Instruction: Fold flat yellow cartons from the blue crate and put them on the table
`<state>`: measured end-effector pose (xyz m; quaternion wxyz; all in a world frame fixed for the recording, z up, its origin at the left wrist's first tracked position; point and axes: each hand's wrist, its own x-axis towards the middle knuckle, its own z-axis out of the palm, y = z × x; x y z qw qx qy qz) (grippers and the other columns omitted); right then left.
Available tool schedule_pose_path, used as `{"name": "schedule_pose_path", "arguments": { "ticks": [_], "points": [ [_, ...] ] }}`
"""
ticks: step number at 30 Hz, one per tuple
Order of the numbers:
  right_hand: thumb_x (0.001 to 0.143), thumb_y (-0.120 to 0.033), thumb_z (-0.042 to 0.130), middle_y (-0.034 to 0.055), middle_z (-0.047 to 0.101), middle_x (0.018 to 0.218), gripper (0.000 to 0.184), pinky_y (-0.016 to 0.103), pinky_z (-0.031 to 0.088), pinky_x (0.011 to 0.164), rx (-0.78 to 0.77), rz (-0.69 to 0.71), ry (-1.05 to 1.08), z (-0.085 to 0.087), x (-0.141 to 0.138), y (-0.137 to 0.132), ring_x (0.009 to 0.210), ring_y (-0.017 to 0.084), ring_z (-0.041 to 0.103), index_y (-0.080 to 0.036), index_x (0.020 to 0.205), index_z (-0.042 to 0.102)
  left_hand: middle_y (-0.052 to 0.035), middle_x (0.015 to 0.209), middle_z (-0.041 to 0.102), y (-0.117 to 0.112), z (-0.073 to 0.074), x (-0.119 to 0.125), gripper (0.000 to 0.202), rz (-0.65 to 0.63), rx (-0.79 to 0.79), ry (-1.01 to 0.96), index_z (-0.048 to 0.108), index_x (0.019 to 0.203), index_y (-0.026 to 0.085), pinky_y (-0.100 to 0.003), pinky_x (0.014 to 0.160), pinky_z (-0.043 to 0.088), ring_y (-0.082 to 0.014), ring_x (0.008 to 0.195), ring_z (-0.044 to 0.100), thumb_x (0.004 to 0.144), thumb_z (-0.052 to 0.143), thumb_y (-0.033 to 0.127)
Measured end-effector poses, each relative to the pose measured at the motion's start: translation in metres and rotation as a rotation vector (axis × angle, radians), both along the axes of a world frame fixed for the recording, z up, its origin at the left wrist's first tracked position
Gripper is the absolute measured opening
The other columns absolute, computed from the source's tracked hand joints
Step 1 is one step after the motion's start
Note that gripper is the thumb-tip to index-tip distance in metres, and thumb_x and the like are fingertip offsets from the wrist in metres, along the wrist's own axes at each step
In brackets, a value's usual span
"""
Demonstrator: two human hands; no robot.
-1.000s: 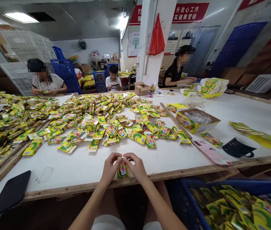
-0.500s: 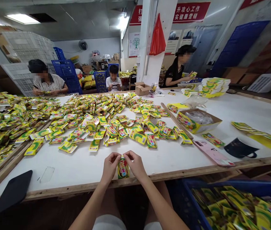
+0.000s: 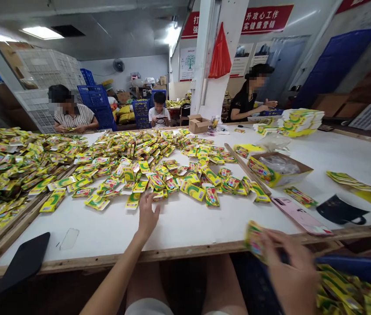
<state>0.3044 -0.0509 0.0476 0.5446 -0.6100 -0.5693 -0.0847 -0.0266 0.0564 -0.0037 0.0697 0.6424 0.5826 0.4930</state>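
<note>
packet | pinched in right hand fingertips | near blue crate

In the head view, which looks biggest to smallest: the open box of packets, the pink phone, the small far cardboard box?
1. Open box of packets
2. pink phone, nearly alike, nearer the camera
3. small far cardboard box, shrunk by distance

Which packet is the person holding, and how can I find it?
Start at the big white table and go to its near right edge, by the blue crate. There the right hand holds one yellow-green packet. It alone is held in a hand and looks blurred; the rest lie in piles.
</note>
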Motion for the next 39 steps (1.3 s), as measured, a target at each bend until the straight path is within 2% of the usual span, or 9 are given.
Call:
{"name": "schedule_pose_path", "arguments": {
  "ticks": [3, 6, 9, 13, 16, 19, 25, 31, 39],
  "points": [
    [0.082, -0.049, 0.057, 0.0138, 0.066, 0.087, 0.029, 0.049, 0.043, 0.088, 0.122, -0.264, -0.135, 0.019, 0.051, -0.028, 0.087, 0.03, 0.06, -0.021, 0.082, 0.067, -0.0125, 0.111, 0.059, 0.029, 0.006, -0.012, 0.018, 0.055, 0.029, 0.107, 0.066, 0.09, 0.02, -0.05, 0.095, 0.038, -0.0324, 0.111, 0.05, 0.074, 0.063, 0.016],
    [0.084, -0.05, 0.054, 0.0121, 0.065, 0.086, 0.032, 0.047, 0.045, 0.087, 0.073, -0.231, -0.08, 0.018, 0.05, -0.038, 0.084, 0.028, 0.06, -0.02, 0.084, 0.065, -0.0102, 0.103, 0.063, 0.039, 0.017, -0.013, 0.008, 0.031, 0.05, 0.085, 0.065, 0.079, 0.02, -0.044, 0.09, 0.042, -0.0284, 0.103, 0.055, 0.08, 0.057, 0.021],
    [0.086, -0.046, 0.053, 0.0092, 0.064, 0.088, 0.029, 0.043, 0.047, 0.084, -0.028, -0.035, 0.04, 0.001, 0.01, -0.027, 0.083, 0.024, 0.06, -0.019, 0.087, 0.064, -0.0045, 0.087, 0.066, 0.026, 0.032, -0.006, 0.014, -0.05, 0.026, 0.019, 0.062, 0.089, 0.021, -0.032, 0.075, 0.047, -0.0207, 0.083, 0.061, 0.086, 0.05, 0.025],
    [0.087, -0.035, 0.054, 0.0093, 0.064, 0.104, 0.018, 0.04, 0.048, 0.088, -0.168, 0.39, 0.235, -0.026, -0.067, 0.007, 0.099, 0.024, 0.059, -0.022, 0.095, 0.063, 0.0, 0.07, 0.063, -0.006, 0.045, 0.01, 0.012, -0.336, -0.145, -0.113, 0.063, 0.084, 0.02, -0.025, 0.06, 0.042, -0.0163, 0.065, 0.056, 0.082, 0.055, 0.028],
    [0.086, -0.03, 0.054, 0.0088, 0.063, 0.111, 0.02, 0.038, 0.05, 0.088, -0.315, 0.707, 0.387, -0.04, -0.118, 0.031, 0.103, 0.024, 0.06, -0.023, 0.104, 0.059, -0.0003, 0.068, 0.061, -0.026, 0.038, 0.023, 0.012, -0.497, -0.271, -0.209, 0.064, 0.078, 0.018, -0.024, 0.06, 0.041, -0.0154, 0.064, 0.054, 0.079, 0.06, 0.03],
    [0.085, -0.027, 0.054, 0.0063, 0.067, 0.102, 0.022, 0.035, 0.053, 0.082, -0.413, 0.872, 0.517, -0.052, -0.143, 0.047, 0.091, 0.021, 0.065, -0.023, 0.107, 0.054, 0.0003, 0.074, 0.06, -0.039, 0.02, 0.034, 0.022, -0.491, -0.325, -0.453, 0.059, 0.096, 0.02, -0.024, 0.062, 0.045, -0.0147, 0.066, 0.057, 0.08, 0.061, 0.034],
    [0.083, -0.031, 0.057, 0.0057, 0.068, 0.093, 0.02, 0.032, 0.052, 0.077, -0.453, 0.856, 0.552, -0.063, -0.137, 0.06, 0.084, 0.02, 0.065, -0.02, 0.1, 0.058, -0.0034, 0.094, 0.063, -0.059, -0.007, 0.037, 0.036, -0.488, -0.327, -0.699, 0.047, 0.11, 0.023, -0.03, 0.075, 0.051, -0.0174, 0.082, 0.065, 0.079, 0.064, 0.031],
    [0.085, -0.034, 0.055, 0.0064, 0.068, 0.09, 0.018, 0.031, 0.051, 0.077, -0.448, 0.858, 0.442, -0.056, -0.137, 0.072, 0.087, 0.021, 0.063, -0.019, 0.085, 0.066, -0.0057, 0.09, 0.066, -0.054, -0.003, 0.03, 0.017, -0.467, -0.344, -0.523, 0.061, 0.091, 0.018, -0.032, 0.08, 0.051, -0.0199, 0.087, 0.064, 0.082, 0.061, 0.032],
    [0.085, -0.028, 0.054, 0.0056, 0.067, 0.09, 0.015, 0.032, 0.05, 0.079, -0.379, 0.877, 0.39, -0.049, -0.146, 0.072, 0.087, 0.02, 0.062, -0.02, 0.089, 0.066, -0.0074, 0.095, 0.068, -0.054, -0.004, 0.033, 0.021, -0.426, -0.277, -0.59, 0.063, 0.095, 0.018, -0.033, 0.084, 0.049, -0.0206, 0.091, 0.064, 0.08, 0.062, 0.033]
  ]
}}
